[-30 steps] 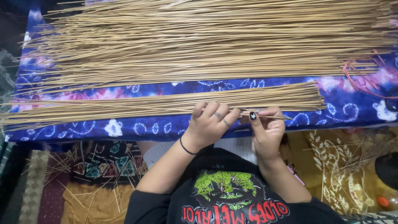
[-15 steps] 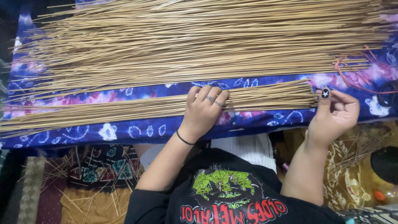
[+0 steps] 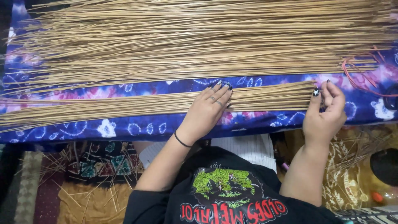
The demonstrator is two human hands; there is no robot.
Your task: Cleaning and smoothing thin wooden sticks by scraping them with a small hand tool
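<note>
a thin bundle of pale sticks (image 3: 145,105) is being steadied on a blue and purple tie-dyed cloth (image 3: 137,128), its long axis running left to right across the view, just beyond the person's body. the left hand (image 3: 209,110) is being laid flat on the bundle near its middle, fingers spread narrowly and pressed down on the sticks, nothing being gripped. the right hand (image 3: 325,114) is being held at the bundle's squared-off right end, thumb and fingertips touching the stick tips, fingers loosely curled and partly apart; whether a single stick is being pinched there cannot be told. the right hand is therefore the nearer one to the bundle's end, while the left is being kept well along its length; the far left end is trailing off to the frame's edge.

beyond the bundle, farther from the person and separated by a strip of bare cloth, a much larger heap of sticks (image 3: 199,41) is being shown lying along the same axis, spread across most of the cloth. a red cord (image 3: 360,81) is seen looping at that heap's right end, near the right hand but apart from it. loose stray sticks (image 3: 78,182) are scattered on the patterned floor covering (image 3: 103,161) below the cloth's near edge. no container is being shown; the sticks are lying open on the cloth.
</note>
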